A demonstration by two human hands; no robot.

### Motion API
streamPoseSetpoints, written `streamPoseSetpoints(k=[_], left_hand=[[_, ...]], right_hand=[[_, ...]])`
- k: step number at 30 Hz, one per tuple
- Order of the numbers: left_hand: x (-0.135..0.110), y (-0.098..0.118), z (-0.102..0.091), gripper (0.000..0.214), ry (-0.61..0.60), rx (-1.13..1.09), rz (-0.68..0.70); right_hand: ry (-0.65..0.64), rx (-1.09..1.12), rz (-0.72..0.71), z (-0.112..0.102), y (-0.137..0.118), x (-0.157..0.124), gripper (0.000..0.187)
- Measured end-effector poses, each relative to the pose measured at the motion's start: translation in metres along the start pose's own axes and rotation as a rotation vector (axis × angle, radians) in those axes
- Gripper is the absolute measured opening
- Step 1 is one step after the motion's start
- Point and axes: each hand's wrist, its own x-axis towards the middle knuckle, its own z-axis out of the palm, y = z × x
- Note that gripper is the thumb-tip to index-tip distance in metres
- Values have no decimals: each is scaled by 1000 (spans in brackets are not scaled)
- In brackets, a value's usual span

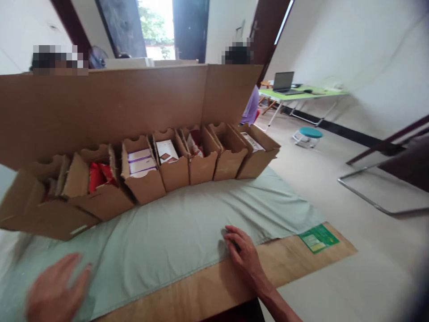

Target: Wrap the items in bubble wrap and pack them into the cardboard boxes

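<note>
My left hand [58, 286], blurred, is above the pale green cloth [161, 237] at the lower left, thumb apart from its fingers and nothing held. My right hand [243, 250] rests near the cloth's front edge, fingers loosely bent and apart, with nothing visible in it. Beyond both hands stands a row of several open cardboard bins [149, 190]. Red packets [98, 177] fill one on the left. White boxes with purple edges [141, 163] sit in another. Further right are a white box with brown squares [166, 152], a red-and-white packet [195, 144] and a white printed box [252, 142].
A tall cardboard panel [134, 96] stands behind the bins; two people are partly visible beyond it. The wooden tabletop [187, 293] shows along the front, with a green label [319, 238]. To the right are a blue stool [311, 133], a green table [321, 92] and a laptop [283, 82].
</note>
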Motion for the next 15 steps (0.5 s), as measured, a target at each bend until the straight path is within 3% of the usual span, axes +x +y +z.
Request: streamPoseSetpoints(k=[1,3,5,7,10,13,15], left_hand=[[-4,30,18,61,112,-62,-47],[-2,94,48,57,140,-239,-29],[8,152,66,49,47,-324,26],[20,192,75,44,-1,-330,86],[28,216,80,39,114,-306,172],[28,217,75,32,338,-330,259],[28,216,68,29,404,-333,305]], right_hand=[[-11,-1,-3,0,-2,-2,21],[-49,2,-26,-2,-5,-7,21],[-86,19,-67,-9,-5,-7,23],[-79,52,-107,-23,1,2,26],[44,87,-96,-62,17,42,28],[176,10,-34,-112,34,113,39],[223,-129,36,-138,42,167,54]])
